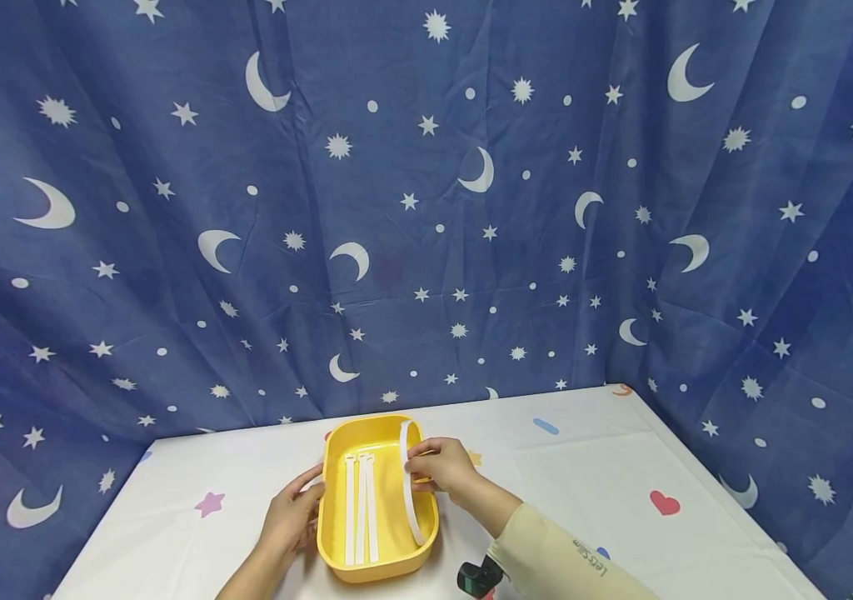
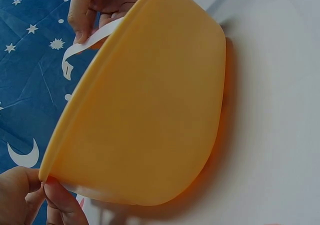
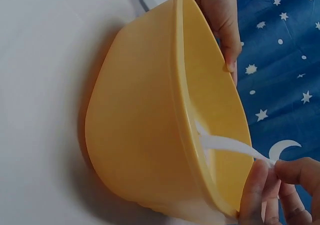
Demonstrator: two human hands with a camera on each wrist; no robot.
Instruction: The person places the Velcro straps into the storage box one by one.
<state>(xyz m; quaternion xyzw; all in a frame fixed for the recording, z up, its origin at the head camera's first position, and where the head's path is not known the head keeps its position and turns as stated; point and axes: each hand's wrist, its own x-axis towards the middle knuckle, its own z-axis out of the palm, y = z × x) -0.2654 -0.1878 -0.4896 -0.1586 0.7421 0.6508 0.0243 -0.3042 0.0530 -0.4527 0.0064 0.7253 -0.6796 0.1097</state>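
right hand pinches white strip (lengthwise, near-to-far) | left hand grips yellow tub rim

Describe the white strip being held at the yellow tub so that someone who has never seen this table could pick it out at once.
On the white patterned tablecloth stands an oblong yellow plastic tub, steadied at its left rim by the left hand. The right hand pinches a long white plastic strip along the tub's right side. Unlike the two straight white strips lying flat on the tub's floor, it bows in a curve.
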